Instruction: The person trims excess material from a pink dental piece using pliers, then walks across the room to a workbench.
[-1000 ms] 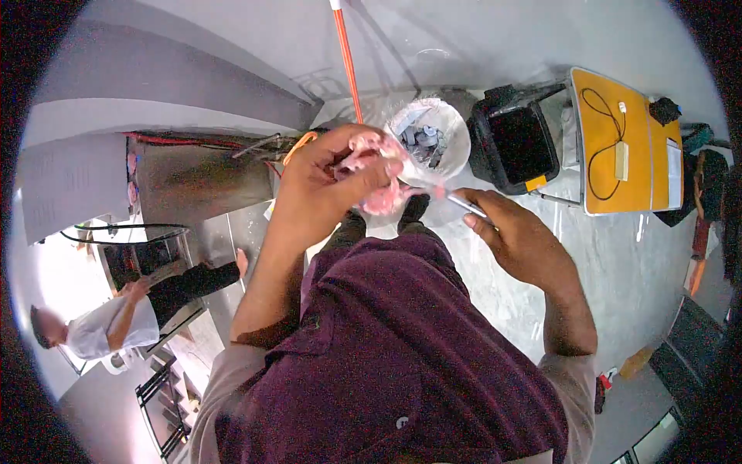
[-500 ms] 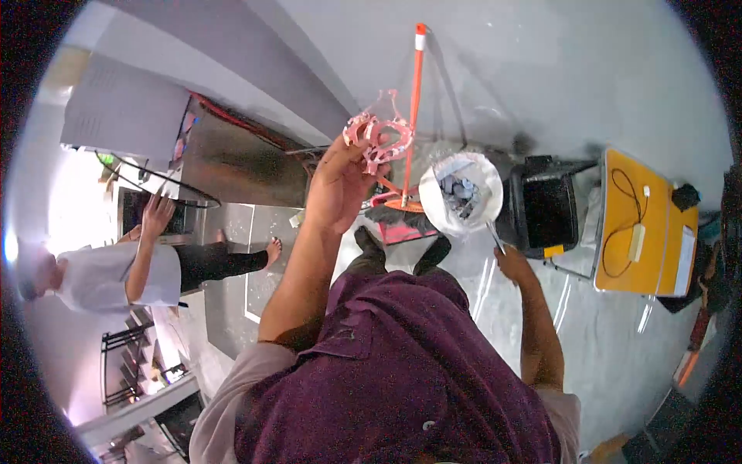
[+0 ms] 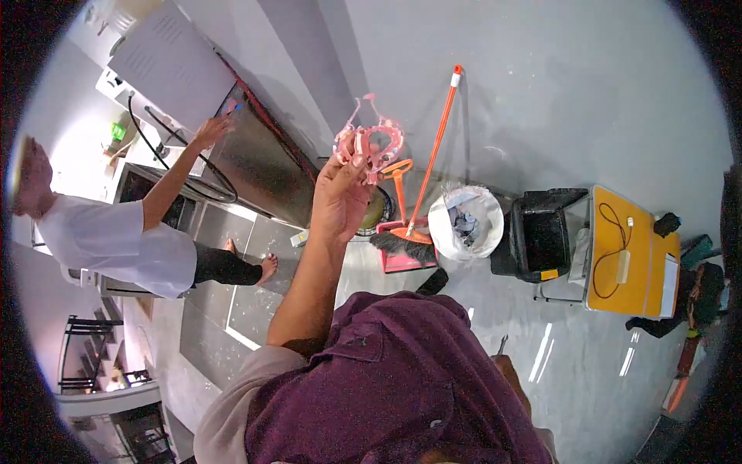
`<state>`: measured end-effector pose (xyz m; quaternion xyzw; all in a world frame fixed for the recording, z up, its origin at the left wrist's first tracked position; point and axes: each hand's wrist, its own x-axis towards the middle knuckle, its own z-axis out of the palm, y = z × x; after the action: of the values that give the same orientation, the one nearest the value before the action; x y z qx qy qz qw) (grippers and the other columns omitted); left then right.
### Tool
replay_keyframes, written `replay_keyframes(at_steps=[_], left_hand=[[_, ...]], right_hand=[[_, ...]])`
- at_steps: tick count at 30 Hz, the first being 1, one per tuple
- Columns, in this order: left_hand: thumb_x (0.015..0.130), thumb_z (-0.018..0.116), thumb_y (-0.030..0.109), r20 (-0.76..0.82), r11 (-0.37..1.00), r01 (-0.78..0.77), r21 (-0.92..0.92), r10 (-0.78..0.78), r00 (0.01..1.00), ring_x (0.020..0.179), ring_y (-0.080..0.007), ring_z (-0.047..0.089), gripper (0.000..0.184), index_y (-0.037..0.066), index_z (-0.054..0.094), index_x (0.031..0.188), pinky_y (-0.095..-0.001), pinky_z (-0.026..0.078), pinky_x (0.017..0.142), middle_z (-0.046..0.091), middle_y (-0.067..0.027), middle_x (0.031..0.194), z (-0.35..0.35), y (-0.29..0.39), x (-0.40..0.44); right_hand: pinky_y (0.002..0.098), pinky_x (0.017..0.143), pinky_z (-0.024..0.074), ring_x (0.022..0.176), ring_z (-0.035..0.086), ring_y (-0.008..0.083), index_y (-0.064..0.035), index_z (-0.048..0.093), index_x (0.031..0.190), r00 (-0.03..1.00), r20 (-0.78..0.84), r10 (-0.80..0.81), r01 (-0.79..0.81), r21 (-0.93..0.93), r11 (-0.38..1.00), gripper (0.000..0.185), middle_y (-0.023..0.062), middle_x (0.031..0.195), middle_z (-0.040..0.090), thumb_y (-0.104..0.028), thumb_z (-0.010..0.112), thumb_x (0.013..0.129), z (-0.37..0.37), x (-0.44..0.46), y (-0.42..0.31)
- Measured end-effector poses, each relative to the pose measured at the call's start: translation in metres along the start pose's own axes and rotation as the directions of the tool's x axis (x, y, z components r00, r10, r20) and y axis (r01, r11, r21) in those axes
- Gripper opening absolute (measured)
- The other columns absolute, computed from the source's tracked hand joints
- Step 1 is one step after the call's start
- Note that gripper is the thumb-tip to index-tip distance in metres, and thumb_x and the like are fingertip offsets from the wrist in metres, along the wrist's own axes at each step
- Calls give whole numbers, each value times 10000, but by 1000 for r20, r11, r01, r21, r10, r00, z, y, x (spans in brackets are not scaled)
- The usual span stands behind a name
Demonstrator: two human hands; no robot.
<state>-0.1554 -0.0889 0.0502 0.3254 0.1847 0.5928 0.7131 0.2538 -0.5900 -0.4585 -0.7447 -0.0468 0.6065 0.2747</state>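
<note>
Raised in front of me, my left hand (image 3: 340,189) is closed on a pink ring-shaped piece (image 3: 379,147). The piece has openings through it and thin strands sticking out at the top. Low by my right side, my right hand (image 3: 502,362) grips a slim metal tool (image 3: 503,343); only its narrow tip shows, and my shirt hides most of the hand. Beyond both hands, a white-lined bin (image 3: 442,232) holds crumpled grey-blue scraps (image 3: 467,223).
An orange-handled broom (image 3: 437,155) and a red dustpan (image 3: 394,261) lean by the wall. Right of the bin stand a black container (image 3: 545,240) and a yellow folding table (image 3: 653,255) with a cable. At left, a person in a white shirt (image 3: 116,240) reaches toward a metal cabinet (image 3: 270,143).
My right hand and the metal tool have drawn back from the bin toward my body. My left hand still holds up the pink piece. The other person has raised an arm toward the cabinet.
</note>
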Motion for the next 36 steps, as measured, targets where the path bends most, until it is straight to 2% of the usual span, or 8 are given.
replay_keyframes(at_steps=[5,7,8,15,23,29,32,36], left_hand=[[845,710,164,-64,966,-169,196,185,981,943,-131,576,427,127,569,1246,-271,471,786,604,-10,1091,-3,39,-48],[746,782,178,297,51,-378,924,524,798,922,-159,565,583,138,567,1287,-302,446,807,621,-20,1005,-12,53,-70],[664,813,164,499,-298,-401,866,503,706,900,-178,549,671,134,574,1290,-338,389,857,623,-18,934,-17,65,-78],[657,819,150,332,-7,-403,915,580,744,906,-191,498,766,141,476,1341,-372,261,884,632,13,878,3,86,-139],[632,829,167,366,-175,-322,930,490,791,917,-197,502,752,164,517,1315,-391,270,882,625,-42,975,42,95,-186],[630,812,93,475,-247,-417,875,605,638,1000,-244,520,695,148,557,1275,-453,350,974,524,-98,1192,94,66,-226],[634,786,0,363,241,-503,830,451,815,1076,-255,544,733,126,516,1304,-360,457,935,523,-102,1184,123,44,-249],[644,782,3,400,217,-553,805,490,774,1028,-219,561,763,111,476,1335,-353,477,891,529,-99,1162,184,1,-311]], right_hand=[[410,530,555,595,599,229,-45,571,1074,996,81,-47,46,22,999,273,99,766,600,-252,599,898,48,-50,-7],[406,533,554,603,601,222,-47,573,1072,988,134,-79,76,23,997,276,92,771,601,-255,608,893,71,-66,-22],[404,534,554,607,602,219,-48,575,1071,983,156,-98,94,28,995,278,89,773,602,-256,612,891,83,-74,-27],[355,545,535,632,587,178,-57,583,1086,968,39,-249,250,-16,968,284,50,793,600,-243,624,876,139,-168,-31],[357,517,504,587,572,206,-42,571,1049,952,105,-288,300,-130,945,219,80,727,580,-186,607,887,108,-220,43],[402,535,503,604,576,254,-46,584,1019,988,-37,-149,145,-103,984,234,92,707,577,-197,643,850,75,-264,113],[401,566,510,630,581,253,-49,585,1034,988,-58,-146,146,-2,989,241,93,723,582,-192,639,847,53,-276,163],[400,607,519,664,588,251,-53,587,1055,989,-97,-107,128,249,960,254,93,744,589,-185,634,844,10,-293,249]])
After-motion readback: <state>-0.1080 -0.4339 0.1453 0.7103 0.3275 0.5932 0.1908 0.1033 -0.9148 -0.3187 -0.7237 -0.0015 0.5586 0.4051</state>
